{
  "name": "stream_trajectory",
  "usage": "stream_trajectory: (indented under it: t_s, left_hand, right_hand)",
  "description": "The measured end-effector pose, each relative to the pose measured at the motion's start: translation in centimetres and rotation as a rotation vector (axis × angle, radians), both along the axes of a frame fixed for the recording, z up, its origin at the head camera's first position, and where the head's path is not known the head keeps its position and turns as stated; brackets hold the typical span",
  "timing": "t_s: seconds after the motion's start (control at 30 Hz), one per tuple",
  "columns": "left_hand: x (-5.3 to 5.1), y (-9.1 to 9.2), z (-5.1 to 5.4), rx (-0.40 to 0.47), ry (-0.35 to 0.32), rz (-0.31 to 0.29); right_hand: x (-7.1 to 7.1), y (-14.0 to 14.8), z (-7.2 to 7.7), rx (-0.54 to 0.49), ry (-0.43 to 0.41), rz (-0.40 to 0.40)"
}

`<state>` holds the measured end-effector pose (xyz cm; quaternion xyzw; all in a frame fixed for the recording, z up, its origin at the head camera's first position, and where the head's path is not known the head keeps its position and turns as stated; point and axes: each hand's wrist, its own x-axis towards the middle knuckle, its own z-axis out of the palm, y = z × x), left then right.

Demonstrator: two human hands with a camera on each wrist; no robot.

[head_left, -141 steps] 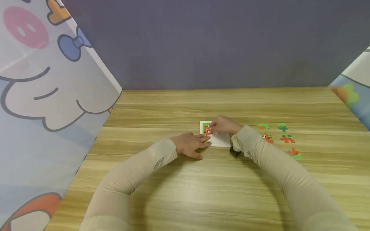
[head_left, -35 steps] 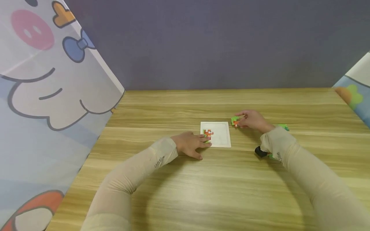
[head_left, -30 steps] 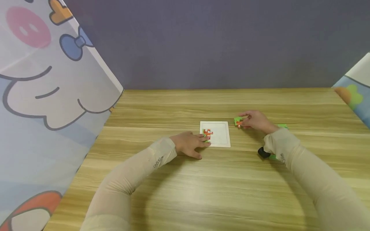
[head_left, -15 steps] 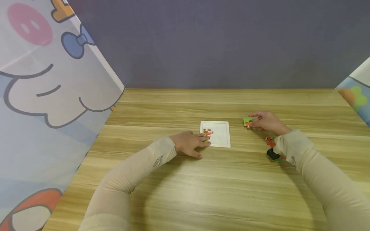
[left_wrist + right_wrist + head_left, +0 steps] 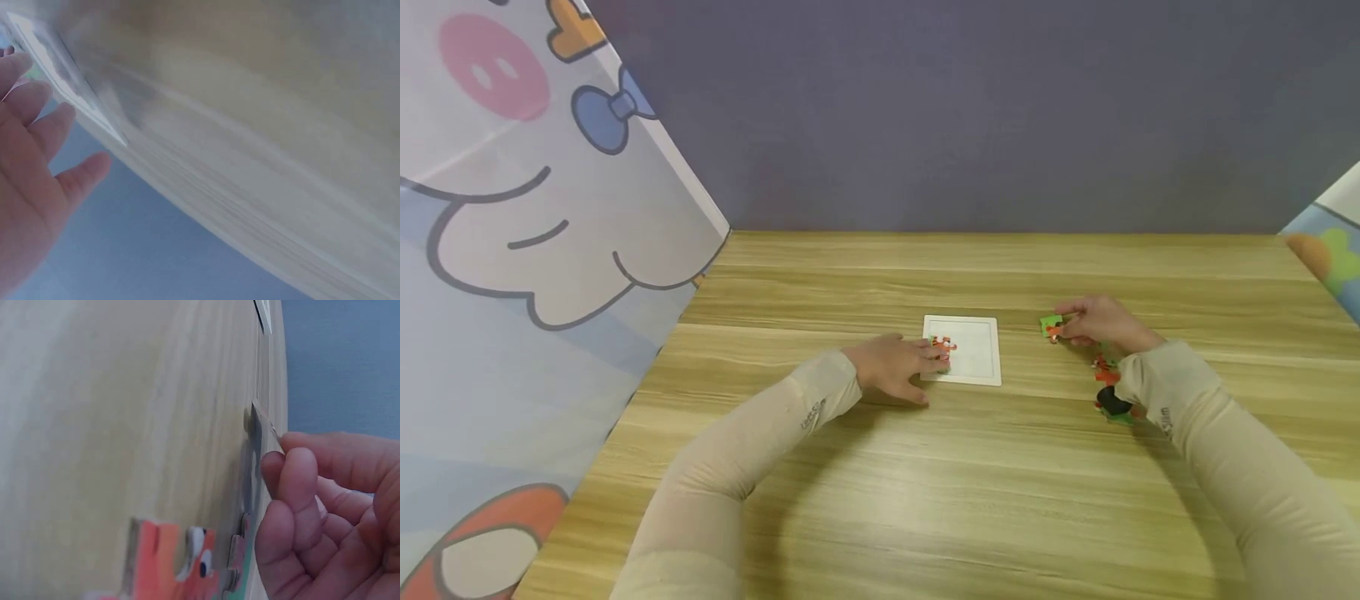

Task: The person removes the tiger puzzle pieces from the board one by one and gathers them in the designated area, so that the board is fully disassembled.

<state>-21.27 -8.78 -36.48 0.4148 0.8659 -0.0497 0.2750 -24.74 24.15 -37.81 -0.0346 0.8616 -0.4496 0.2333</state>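
Note:
My left hand [image 5: 895,367] lies on the left edge of a white square puzzle tray [image 5: 981,377], its fingers spread over part of an orange puzzle piece [image 5: 942,342] in the tray. To the right of the tray, my right hand [image 5: 1108,322] pinches a green and orange puzzle piece [image 5: 1049,327] between thumb and fingers. In the right wrist view this piece [image 5: 256,440] is tilted and seen nearly edge-on, just over the table. An orange puzzle piece [image 5: 164,559] with eyes lies close to that hand. The left wrist view shows the left hand [image 5: 31,181] beside the tray [image 5: 81,94].
Several orange and green puzzle pieces [image 5: 1107,377] lie under and beside the right wrist, partly hidden by the sleeve and a black wrist device [image 5: 1112,401]. The wooden table [image 5: 925,500] ends at a dark grey panel [image 5: 970,117]. A cartoon-printed wall [image 5: 550,275] stands at left.
My right hand has gone from the tray's upper left to the right, lately carrying the green and orange piece away. The tray's upper-left green patch is gone. The left hand has stayed.

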Motion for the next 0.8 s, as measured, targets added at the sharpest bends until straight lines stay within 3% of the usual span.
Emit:
stream_trajectory:
  t_s: [0.2,0.6,0.8]
  left_hand:
    - [-1.0,0.3,0.4,-0.013,0.024,0.030]
    - [-3.2,0.3,-0.2,0.040,0.025,0.209]
    - [-3.8,0.6,-0.5,0.008,0.040,0.225]
  right_hand:
    - [-0.2,0.1,0.2,0.035,-0.016,0.032]
    - [-0.5,0.1,0.3,0.084,-0.004,0.063]
    - [-0.6,0.2,0.4,0.118,0.027,0.091]
